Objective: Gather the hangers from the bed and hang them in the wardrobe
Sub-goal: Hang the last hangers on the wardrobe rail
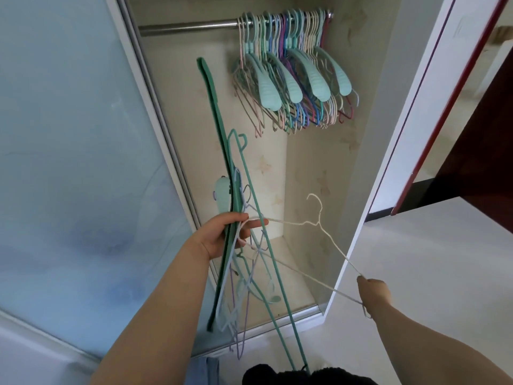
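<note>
My left hand (226, 236) grips a bundle of hangers (236, 207) in green, mint, blue and purple, standing upright in front of the open wardrobe. One thin cream hanger (323, 232) stretches from that bundle out to the right. My right hand (373, 291) pinches its far end, and its hook points up between my hands. High in the wardrobe a metal rail (188, 26) carries several hangers (294, 76), packed together at its right end.
A frosted sliding door (77, 162) covers the wardrobe's left side. The wardrobe's white side panel (388, 162) stands on the right, with a dark red-edged door (477, 129) beyond it. Pale floor (430, 268) lies below on the right.
</note>
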Demonstrator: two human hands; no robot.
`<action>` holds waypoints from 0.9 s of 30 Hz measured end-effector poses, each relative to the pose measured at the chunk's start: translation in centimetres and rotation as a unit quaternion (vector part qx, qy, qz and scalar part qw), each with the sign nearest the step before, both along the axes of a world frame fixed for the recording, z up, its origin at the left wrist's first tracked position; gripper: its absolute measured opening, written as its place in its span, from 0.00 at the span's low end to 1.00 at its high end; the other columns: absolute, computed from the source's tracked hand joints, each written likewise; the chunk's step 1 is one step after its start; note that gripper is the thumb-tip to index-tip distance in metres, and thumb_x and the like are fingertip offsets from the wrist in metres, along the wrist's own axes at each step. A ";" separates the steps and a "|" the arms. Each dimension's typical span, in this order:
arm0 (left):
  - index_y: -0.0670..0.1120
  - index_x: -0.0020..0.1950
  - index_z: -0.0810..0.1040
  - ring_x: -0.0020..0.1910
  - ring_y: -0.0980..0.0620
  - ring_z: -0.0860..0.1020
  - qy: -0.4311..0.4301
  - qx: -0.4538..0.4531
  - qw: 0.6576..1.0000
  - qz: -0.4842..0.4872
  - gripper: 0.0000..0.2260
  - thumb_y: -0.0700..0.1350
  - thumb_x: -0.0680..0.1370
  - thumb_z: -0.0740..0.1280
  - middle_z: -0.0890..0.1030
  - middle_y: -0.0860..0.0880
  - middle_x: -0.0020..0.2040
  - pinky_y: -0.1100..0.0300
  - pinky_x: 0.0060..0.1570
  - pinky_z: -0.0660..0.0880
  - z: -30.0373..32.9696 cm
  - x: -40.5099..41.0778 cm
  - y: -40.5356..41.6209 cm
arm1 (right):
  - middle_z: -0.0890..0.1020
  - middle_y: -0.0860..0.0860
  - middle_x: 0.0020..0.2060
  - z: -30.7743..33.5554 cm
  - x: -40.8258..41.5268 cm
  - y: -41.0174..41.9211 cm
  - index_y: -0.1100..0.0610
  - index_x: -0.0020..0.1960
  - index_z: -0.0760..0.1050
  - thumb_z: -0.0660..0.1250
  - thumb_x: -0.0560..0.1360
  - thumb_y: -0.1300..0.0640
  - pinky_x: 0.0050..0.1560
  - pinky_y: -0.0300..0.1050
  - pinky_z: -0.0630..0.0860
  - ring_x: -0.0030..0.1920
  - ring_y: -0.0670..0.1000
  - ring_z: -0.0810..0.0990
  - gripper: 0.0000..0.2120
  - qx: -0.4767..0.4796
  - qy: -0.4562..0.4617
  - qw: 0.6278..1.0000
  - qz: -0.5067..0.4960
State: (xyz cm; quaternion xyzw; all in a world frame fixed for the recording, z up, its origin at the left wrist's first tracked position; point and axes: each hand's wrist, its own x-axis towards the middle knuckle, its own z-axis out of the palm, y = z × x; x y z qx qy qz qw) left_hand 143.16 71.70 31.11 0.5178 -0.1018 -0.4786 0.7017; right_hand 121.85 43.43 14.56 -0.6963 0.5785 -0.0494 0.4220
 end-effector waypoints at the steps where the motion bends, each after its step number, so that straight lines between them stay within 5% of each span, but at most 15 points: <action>1: 0.41 0.45 0.75 0.30 0.55 0.76 -0.001 -0.005 1.000 -0.005 0.05 0.40 0.71 0.68 0.79 0.40 0.60 0.65 0.28 0.70 0.2 0.1 0.1 | 0.71 0.56 0.27 -0.1 -0.4 -0.1 0.61 0.29 0.67 0.59 0.77 0.55 0.37 0.45 0.69 0.31 0.57 0.71 0.19 0.008 0.000 1.000 -0.020; 3: 0.40 0.41 0.76 0.34 0.53 0.79 -0.008 -0.005 1.000 0.016 0.03 0.40 0.72 0.66 0.80 0.39 0.59 0.64 0.29 0.73 0.2 0.4 0.0 | 0.72 0.57 0.28 -0.1 -1.3 -0.4 0.62 0.31 0.68 0.58 0.77 0.54 0.40 0.48 0.71 0.33 0.58 0.73 0.19 0.032 -0.007 0.997 -0.068; 6: 0.42 0.42 0.74 0.31 0.51 0.80 -0.010 0.017 0.996 0.090 0.05 0.39 0.78 0.63 0.83 0.43 0.40 0.62 0.32 0.77 -0.1 0.7 -0.6 | 0.74 0.59 0.30 0.2 -1.9 -0.2 0.66 0.39 0.72 0.59 0.77 0.52 0.39 0.48 0.72 0.34 0.61 0.77 0.17 0.063 -0.028 0.993 -0.094; 10: 0.46 0.35 0.70 0.23 0.55 0.69 -0.009 0.031 0.995 0.094 0.12 0.40 0.79 0.61 0.71 0.51 0.25 0.66 0.25 0.69 -0.6 0.3 -1.8 | 0.72 0.55 0.34 0.8 -1.1 0.9 0.62 0.41 0.69 0.61 0.77 0.42 0.43 0.52 0.76 0.33 0.57 0.75 0.22 0.046 -0.106 0.991 -0.065; 15: 0.46 0.35 0.71 0.21 0.55 0.66 0.010 0.037 0.991 0.126 0.13 0.40 0.79 0.61 0.69 0.51 0.24 0.66 0.23 0.65 -1.3 0.0 -2.1 | 0.71 0.54 0.33 3.1 1.5 3.0 0.57 0.36 0.63 0.52 0.80 0.46 0.40 0.49 0.71 0.35 0.56 0.71 0.19 -0.094 -0.078 0.989 0.085; 20: 0.45 0.39 0.73 0.22 0.54 0.68 -0.009 0.045 0.987 0.155 0.08 0.40 0.77 0.67 0.72 0.50 0.25 0.64 0.22 0.67 -1.3 0.7 -1.5 | 0.81 0.57 0.41 7.8 6.0 5.5 0.57 0.47 0.65 0.47 0.82 0.51 0.39 0.46 0.69 0.38 0.58 0.75 0.13 -0.244 0.041 0.933 0.262; 24: 0.45 0.45 0.75 0.24 0.54 0.69 -0.050 0.040 0.984 0.164 0.09 0.43 0.69 0.73 0.73 0.50 0.28 0.63 0.24 0.68 -0.9 1.3 -0.8 | 0.81 0.57 0.41 13.9 10.2 8.9 0.59 0.53 0.67 0.46 0.83 0.49 0.40 0.49 0.75 0.42 0.61 0.81 0.16 -0.371 -0.011 0.860 0.352; 27: 0.44 0.41 0.75 0.23 0.55 0.69 -0.071 0.031 0.980 0.181 0.07 0.41 0.72 0.72 0.73 0.50 0.28 0.64 0.24 0.67 0.0 1.5 -0.7 | 0.80 0.59 0.38 19.1 13.2 10.4 0.60 0.51 0.67 0.48 0.83 0.50 0.39 0.51 0.72 0.40 0.62 0.79 0.16 -0.367 -0.105 0.854 0.354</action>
